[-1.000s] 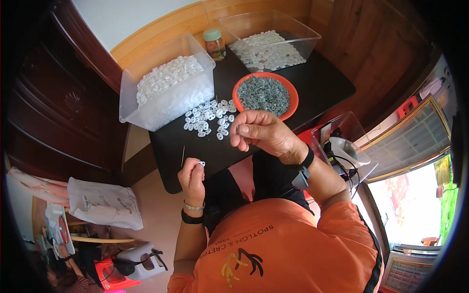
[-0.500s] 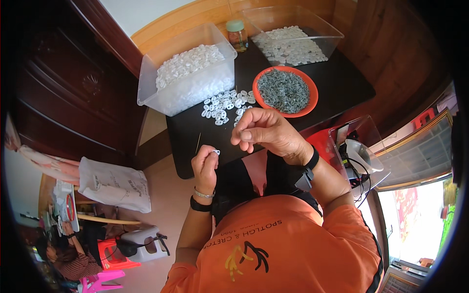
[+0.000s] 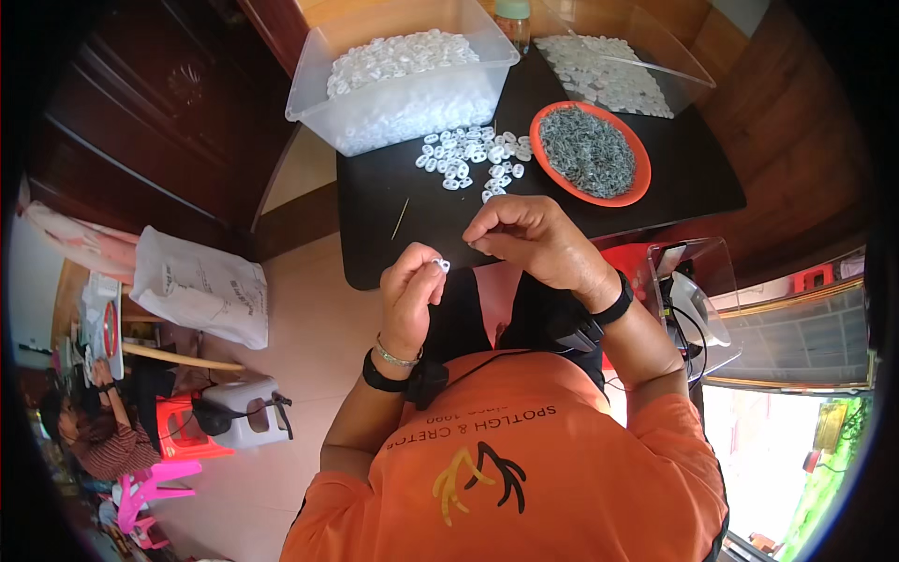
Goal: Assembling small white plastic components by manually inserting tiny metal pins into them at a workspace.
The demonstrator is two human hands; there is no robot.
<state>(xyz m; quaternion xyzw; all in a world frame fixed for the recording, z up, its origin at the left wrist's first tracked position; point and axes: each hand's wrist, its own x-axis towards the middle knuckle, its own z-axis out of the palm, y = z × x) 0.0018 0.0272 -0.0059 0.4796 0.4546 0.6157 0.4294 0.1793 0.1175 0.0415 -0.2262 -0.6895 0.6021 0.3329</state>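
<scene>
1. Here, in the head view, the left hand (image 3: 409,298) pinches a small white ring (image 3: 440,266) at its fingertips, above the near edge of the black counter (image 3: 393,245).
2. The right hand (image 3: 534,239), just right of the ring and slightly higher, has its grip pressed together; whatever it holds is too small to make out.
3. The ring's long axis cannot be told.

Small white ring-shaped piece (image 3: 440,266), seemingly plastic, pinched upright at fingertips.
</scene>
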